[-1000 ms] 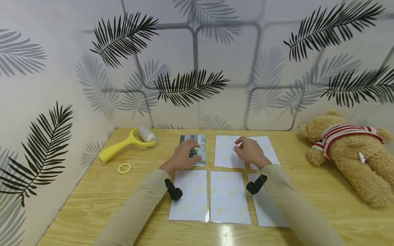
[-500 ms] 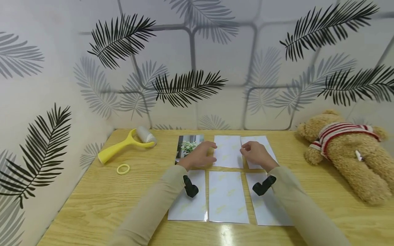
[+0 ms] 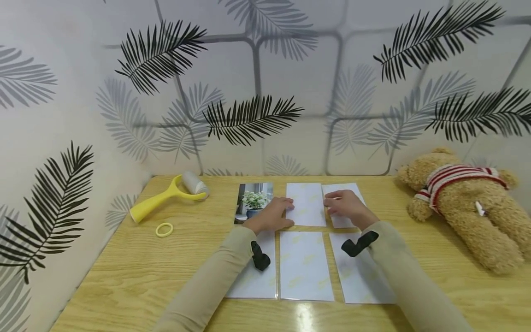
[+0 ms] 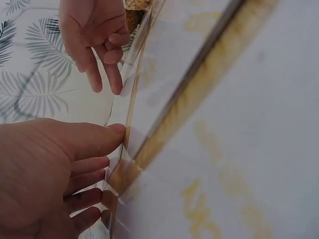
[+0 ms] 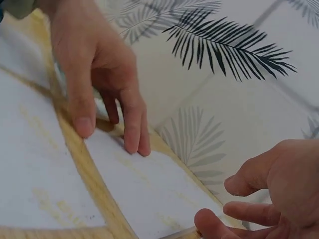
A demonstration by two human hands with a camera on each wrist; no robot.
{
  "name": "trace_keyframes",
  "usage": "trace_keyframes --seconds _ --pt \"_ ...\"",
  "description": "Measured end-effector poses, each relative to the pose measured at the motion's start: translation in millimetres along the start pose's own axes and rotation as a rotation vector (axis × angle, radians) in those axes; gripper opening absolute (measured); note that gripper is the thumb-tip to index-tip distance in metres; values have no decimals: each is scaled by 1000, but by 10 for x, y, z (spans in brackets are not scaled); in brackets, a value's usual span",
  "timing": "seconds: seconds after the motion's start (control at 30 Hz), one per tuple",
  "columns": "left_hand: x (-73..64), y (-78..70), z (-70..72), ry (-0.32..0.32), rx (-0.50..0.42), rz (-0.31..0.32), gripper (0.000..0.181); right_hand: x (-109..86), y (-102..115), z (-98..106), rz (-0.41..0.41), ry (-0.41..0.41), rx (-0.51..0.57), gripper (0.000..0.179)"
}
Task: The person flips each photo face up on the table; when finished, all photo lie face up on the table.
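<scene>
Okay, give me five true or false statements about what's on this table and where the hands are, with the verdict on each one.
1. The flower photo lies at the left end of the far row. True.
2. The yellow ring lies nearer the person than the yellow roller. True.
3. The right hand is gripping the roller. False: it is at the far row's right sheet, and the roller lies apart on the left.
4. The left hand is at the left edge of the far row's middle sheet. True.
5. The teddy bear sits upright beside the ring. False: it is lying down on the right side of the table.
</scene>
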State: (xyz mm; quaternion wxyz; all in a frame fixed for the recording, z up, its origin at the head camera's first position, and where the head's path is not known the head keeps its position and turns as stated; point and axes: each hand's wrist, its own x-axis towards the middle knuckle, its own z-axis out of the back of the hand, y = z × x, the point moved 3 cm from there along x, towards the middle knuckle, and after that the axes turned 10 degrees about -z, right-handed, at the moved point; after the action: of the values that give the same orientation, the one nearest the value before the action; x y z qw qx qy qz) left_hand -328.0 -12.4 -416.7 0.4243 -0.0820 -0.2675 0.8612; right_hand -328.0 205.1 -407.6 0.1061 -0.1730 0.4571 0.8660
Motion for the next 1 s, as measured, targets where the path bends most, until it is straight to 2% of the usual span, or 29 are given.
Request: trace_keyframes --seconds 0.13,0.2,0.4,0.5,0.6,0.73,0.83,1.0 --pt "-8 23 -9 -10 -9 1 46 -11 -13 21 -23 36 102 50" --pt "-13 34 -12 -18 -12 2 46 -1 -17 19 -8 42 140 50" --pt "-23 47 -15 -46 -12 -13 44 67 -25 -43 120 92 219 51" --pt "-14 57 -14 -52 -25 -16 44 101 0 -97 185 100 199 51" --pt "1 74 -11 -64 -40 -18 43 136 33 -158 248 78 109 50" --pt "1 92 -2 -87 -57 -24 42 146 69 -235 278 62 9 49" --pt "-12 103 4 -114 -83 -23 42 131 83 -260 272 64 8 50" --pt "-38 147 -5 -189 -136 58 48 118 83 -255 282 70 36 53"
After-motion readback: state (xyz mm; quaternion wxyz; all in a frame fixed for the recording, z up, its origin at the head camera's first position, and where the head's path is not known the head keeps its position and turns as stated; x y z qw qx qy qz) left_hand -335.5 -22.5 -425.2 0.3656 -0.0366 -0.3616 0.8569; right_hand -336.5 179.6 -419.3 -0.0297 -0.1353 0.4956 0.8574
